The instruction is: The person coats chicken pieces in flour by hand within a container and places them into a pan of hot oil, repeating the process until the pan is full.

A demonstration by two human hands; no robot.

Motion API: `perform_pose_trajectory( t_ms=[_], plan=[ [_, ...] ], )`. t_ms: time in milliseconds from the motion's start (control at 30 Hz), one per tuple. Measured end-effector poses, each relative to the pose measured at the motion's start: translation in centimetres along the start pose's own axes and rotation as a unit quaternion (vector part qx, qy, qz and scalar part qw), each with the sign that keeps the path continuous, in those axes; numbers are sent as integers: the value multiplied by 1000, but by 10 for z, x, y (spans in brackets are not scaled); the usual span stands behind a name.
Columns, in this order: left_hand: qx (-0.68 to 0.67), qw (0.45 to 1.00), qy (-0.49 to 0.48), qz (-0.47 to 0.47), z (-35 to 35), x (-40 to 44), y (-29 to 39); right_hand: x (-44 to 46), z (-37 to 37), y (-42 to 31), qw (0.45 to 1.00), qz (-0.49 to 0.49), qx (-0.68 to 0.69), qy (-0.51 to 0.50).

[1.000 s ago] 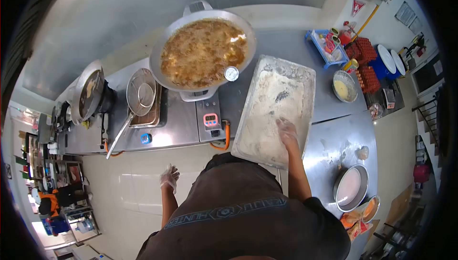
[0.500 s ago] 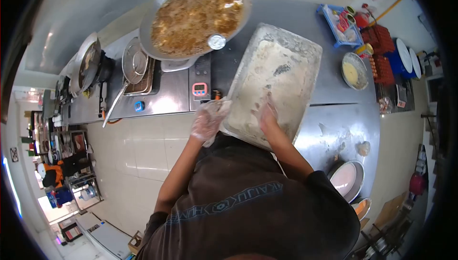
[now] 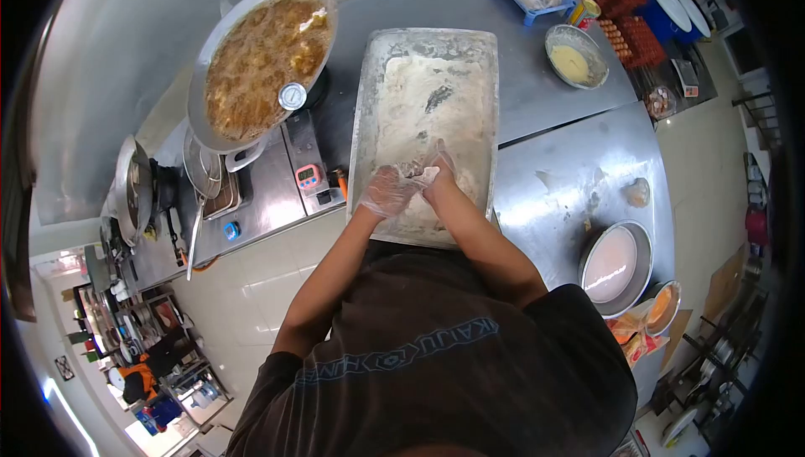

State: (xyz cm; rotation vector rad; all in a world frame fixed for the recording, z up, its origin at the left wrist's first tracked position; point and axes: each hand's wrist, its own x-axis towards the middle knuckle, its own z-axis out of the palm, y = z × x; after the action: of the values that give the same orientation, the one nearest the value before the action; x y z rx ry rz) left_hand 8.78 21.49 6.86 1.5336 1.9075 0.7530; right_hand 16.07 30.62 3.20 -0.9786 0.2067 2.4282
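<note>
Both my hands wear clear plastic gloves dusted with flour, and they meet over the near half of a large metal tray. Pale flour lies across the tray's bottom, with a dark bare streak in it. My left hand reaches from the left, fingers stretched toward the other hand. My right hand has its fingers curled in at the left hand's fingertips, thumb side up. Loose glove plastic shows between them; whether anything else is held there is hidden.
A wok of bubbling oil with a dial thermometer stands left of the tray. A pink timer and a strainer are nearby. To the right are a batter bowl, a pot of pale liquid and egg trays.
My left hand has come from the tray's left edge in over the flour. My right hand has lifted from the flour to meet it. The view has turned, so the tray appears straighter.
</note>
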Motion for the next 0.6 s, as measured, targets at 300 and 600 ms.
perform_pose_trajectory(
  t_ms=[300, 600],
  plan=[
    [132, 990, 32, -33, 13, 5, -5, 38, -69, 20, 983, -53, -169, -49],
    [190, 932, 144, -274, -9, 6, -83, -74, -19, 16, 677, -89, -709, -177]
  ],
)
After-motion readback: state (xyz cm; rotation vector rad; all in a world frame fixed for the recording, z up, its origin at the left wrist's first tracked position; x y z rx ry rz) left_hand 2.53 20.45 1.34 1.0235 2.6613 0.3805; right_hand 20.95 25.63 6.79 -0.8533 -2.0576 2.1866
